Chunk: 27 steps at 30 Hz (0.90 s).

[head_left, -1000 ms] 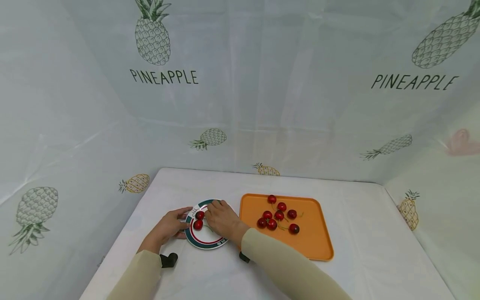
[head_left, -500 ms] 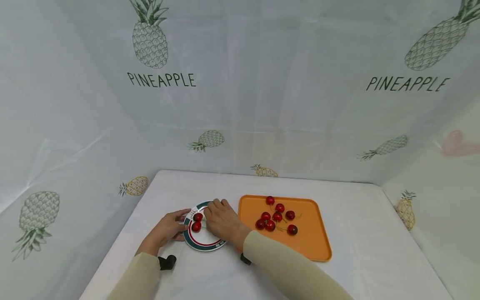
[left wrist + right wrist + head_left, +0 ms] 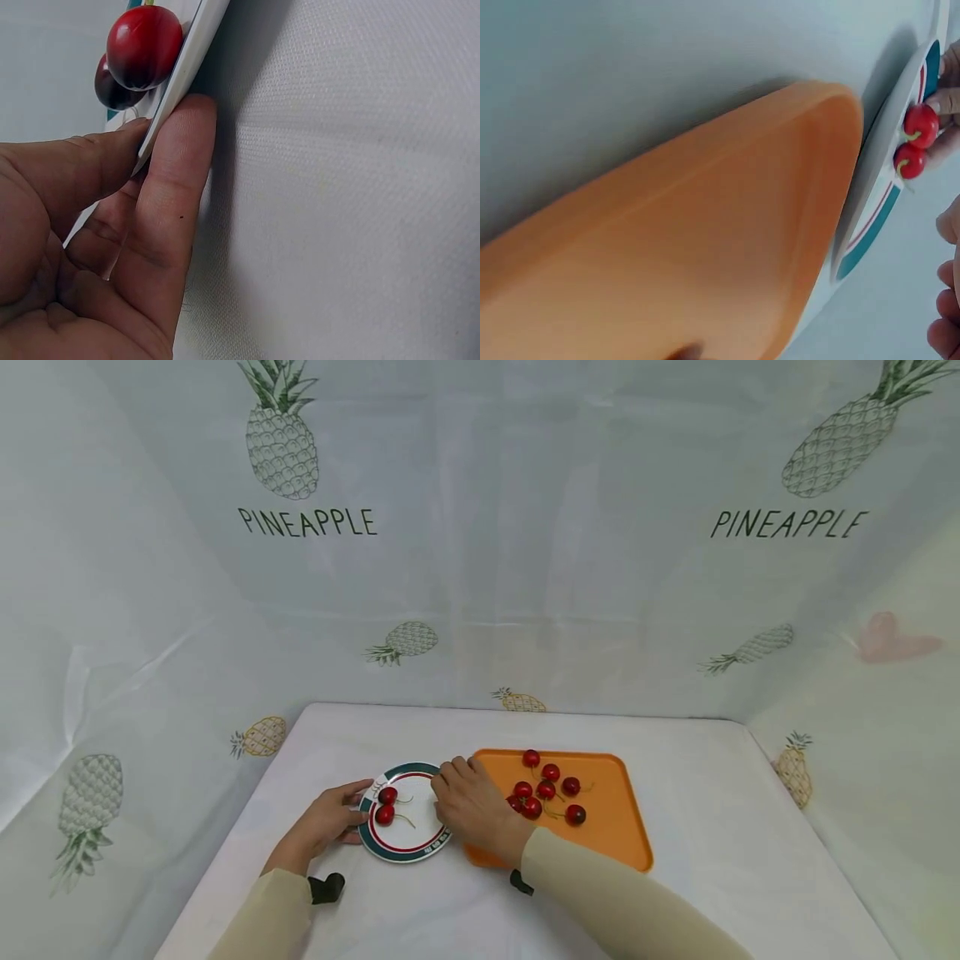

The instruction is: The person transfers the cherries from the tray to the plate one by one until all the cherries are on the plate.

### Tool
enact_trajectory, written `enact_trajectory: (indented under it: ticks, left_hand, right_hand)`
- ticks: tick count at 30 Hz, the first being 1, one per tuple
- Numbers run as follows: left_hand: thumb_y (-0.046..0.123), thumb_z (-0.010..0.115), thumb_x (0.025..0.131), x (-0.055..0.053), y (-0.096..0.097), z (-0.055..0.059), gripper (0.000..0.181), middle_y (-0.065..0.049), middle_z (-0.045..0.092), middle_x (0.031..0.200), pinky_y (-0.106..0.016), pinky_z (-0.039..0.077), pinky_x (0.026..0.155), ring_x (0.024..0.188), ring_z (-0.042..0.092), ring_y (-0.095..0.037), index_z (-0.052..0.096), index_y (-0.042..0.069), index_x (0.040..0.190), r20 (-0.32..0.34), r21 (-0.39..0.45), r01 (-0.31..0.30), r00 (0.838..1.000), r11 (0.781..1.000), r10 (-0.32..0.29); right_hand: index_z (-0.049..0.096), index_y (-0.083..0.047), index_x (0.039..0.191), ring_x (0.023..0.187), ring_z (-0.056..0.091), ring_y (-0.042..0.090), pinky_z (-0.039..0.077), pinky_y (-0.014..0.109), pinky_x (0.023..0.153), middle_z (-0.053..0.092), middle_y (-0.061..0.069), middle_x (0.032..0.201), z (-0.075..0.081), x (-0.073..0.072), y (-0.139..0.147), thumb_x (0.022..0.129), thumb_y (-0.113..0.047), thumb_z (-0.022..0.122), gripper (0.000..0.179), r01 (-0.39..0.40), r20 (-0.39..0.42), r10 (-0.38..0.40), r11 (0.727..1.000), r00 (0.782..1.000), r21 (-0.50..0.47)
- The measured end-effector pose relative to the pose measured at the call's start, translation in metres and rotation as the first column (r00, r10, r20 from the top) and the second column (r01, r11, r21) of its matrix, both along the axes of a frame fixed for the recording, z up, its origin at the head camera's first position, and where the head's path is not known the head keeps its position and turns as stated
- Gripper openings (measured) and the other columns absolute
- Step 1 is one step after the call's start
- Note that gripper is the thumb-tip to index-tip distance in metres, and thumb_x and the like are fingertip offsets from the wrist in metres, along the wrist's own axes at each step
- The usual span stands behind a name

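Note:
My left hand [image 3: 330,817] pinches the left rim of a round white plate [image 3: 408,833] with a green band and a red ring. In the left wrist view the thumb [image 3: 97,161] lies on top of the rim and fingers are underneath. Two red cherries with stems, an upper cherry [image 3: 387,796] and a lower cherry [image 3: 385,815], lie on the plate near that thumb. My right hand [image 3: 480,806] is over the plate's right edge and the tray's left side. Its fingers [image 3: 946,306] are loosely bent, apart from the thumb, with nothing visible between them.
An orange tray [image 3: 611,843] stands right of the plate, close beside it. Several cherries [image 3: 551,772] lie on it, some partly behind the right hand. White cloth [image 3: 705,827] covers the table, and a pineapple-print sheet [image 3: 517,568] hangs behind.
My right hand has moved right, from over the plate to the tray's left edge, uncovering the cherry stems. The left hand keeps its hold on the plate. The head view has shifted slightly.

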<state>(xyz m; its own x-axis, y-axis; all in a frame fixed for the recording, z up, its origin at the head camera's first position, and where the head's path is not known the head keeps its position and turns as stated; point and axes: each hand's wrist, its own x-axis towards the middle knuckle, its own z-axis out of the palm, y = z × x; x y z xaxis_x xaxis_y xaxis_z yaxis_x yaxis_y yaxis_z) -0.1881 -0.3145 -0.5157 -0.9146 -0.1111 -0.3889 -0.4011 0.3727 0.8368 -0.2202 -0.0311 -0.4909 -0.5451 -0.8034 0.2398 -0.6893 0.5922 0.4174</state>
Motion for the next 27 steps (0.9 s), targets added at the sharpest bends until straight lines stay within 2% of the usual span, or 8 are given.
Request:
enact_trajectory:
  ticks: [5, 12, 19, 27]
  left_hand:
    - [-0.002, 0.069, 0.097, 0.000, -0.001, -0.001, 0.068, -0.029, 0.046, 0.149, -0.038, 0.065, 0.069, 0.076, 0.068, -0.021, 0.047, 0.012, 0.159, 0.011, -0.023, -0.003, 1.000, 1.000, 0.003]
    - [-0.003, 0.069, 0.097, -0.001, -0.001, -0.001, 0.068, -0.029, 0.046, 0.149, -0.038, 0.065, 0.070, 0.077, 0.068, -0.021, 0.047, 0.012, 0.159, -0.001, -0.002, 0.006, 1.000, 1.000, -0.006]
    - [-0.004, 0.067, 0.097, -0.001, 0.000, 0.001, 0.068, -0.030, 0.045, 0.150, -0.038, 0.065, 0.070, 0.077, 0.069, -0.020, 0.045, 0.010, 0.160, -0.002, 0.008, 0.014, 1.000, 1.000, -0.014]
    - [-0.004, 0.068, 0.097, -0.001, 0.000, 0.002, 0.069, -0.030, 0.045, 0.149, -0.037, 0.065, 0.070, 0.076, 0.068, -0.020, 0.045, 0.011, 0.160, 0.006, 0.004, 0.011, 1.000, 1.000, -0.011]
  right_hand:
    - [0.065, -0.013, 0.113, 0.103, 0.050, 0.023, 0.048, 0.035, 0.092, 0.059, 0.003, 0.105, 0.000, 0.000, 0.025, 0.100, -0.041, 0.069, 0.031, 0.015, 0.015, -0.015, 0.998, 1.000, -0.059]
    - [0.063, -0.011, 0.106, 0.097, 0.049, 0.025, 0.046, 0.037, 0.087, 0.057, 0.004, 0.099, 0.003, 0.001, 0.070, 0.101, -0.032, 0.066, 0.022, 0.062, 0.049, -0.056, 0.991, 0.997, -0.121]
    - [0.063, -0.008, 0.103, 0.093, 0.050, 0.027, 0.044, 0.037, 0.081, 0.058, 0.007, 0.098, 0.000, -0.004, 0.125, 0.099, -0.031, 0.071, 0.026, 0.087, 0.058, -0.078, 0.981, 0.995, -0.172]
    - [0.062, -0.007, 0.104, 0.098, 0.053, 0.029, 0.050, 0.042, 0.086, 0.060, 0.008, 0.102, 0.003, -0.017, 0.187, 0.095, -0.027, 0.080, 0.028, 0.164, 0.050, -0.158, 0.972, 0.986, -0.170]
